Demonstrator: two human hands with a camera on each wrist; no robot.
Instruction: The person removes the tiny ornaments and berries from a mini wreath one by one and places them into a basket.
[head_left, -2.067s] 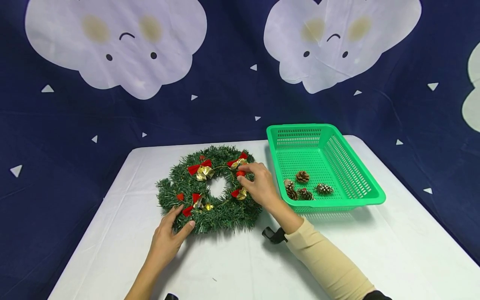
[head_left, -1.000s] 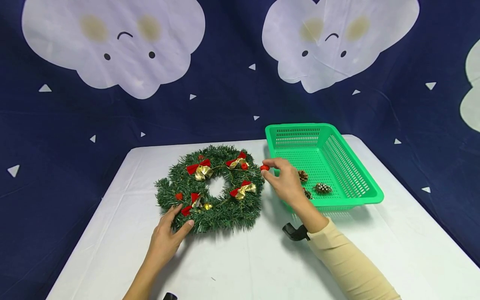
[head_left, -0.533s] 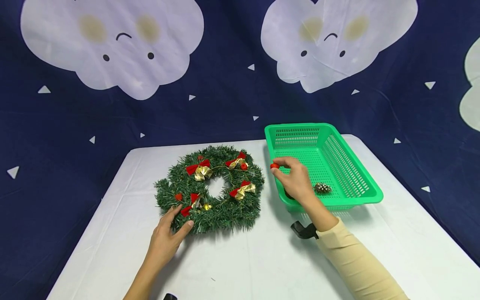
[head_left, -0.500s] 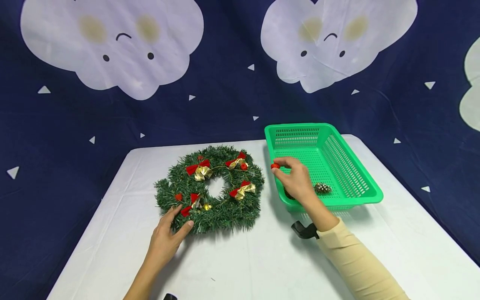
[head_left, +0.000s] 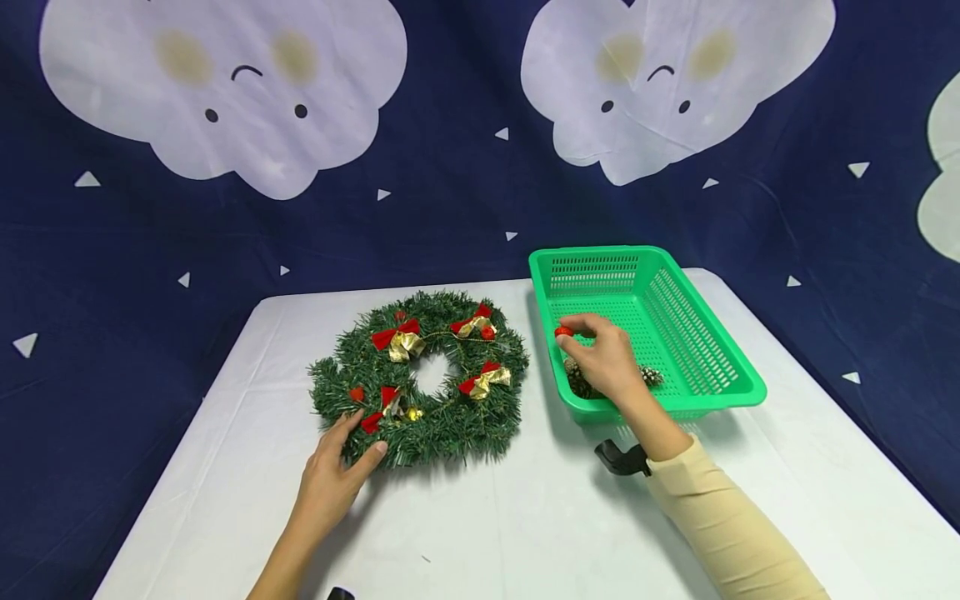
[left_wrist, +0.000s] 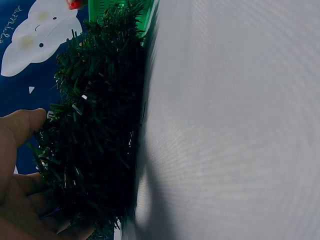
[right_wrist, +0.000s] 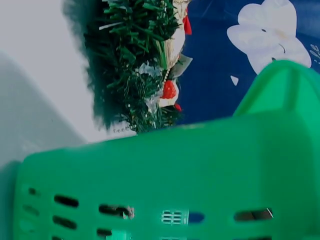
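Observation:
In the head view my left hand (head_left: 330, 479) holds the near left edge of a green tinsel wreath (head_left: 465, 429), with thumb and fingers spread on its fringe. The left wrist view shows the thumb (left_wrist: 31, 122) and fingers on the wreath's dark strands. Red-and-gold bows (head_left: 405, 340) and small red balls (head_left: 487, 332) decorate it. Between thumb and fingertips my right hand (head_left: 607, 358) pinches a small red ball (head_left: 563, 332), over the left side of a green plastic basket (head_left: 712, 404). The right wrist view shows the basket's wall (right_wrist: 165, 165) up close, with that hand hidden.
Several pine cones (head_left: 579, 379) lie in the basket's near left part, partly hidden by the right hand. Both stand on a white-covered table (head_left: 450, 533). Behind it hangs a dark blue cloth (head_left: 450, 233) with clouds. A black mount (head_left: 621, 457) sticks out under the right wrist.
My right hand has carried the red ball rightward, from the wreath to over the basket. Another red ball shows on the wreath's upper right bow. My left hand has stayed put.

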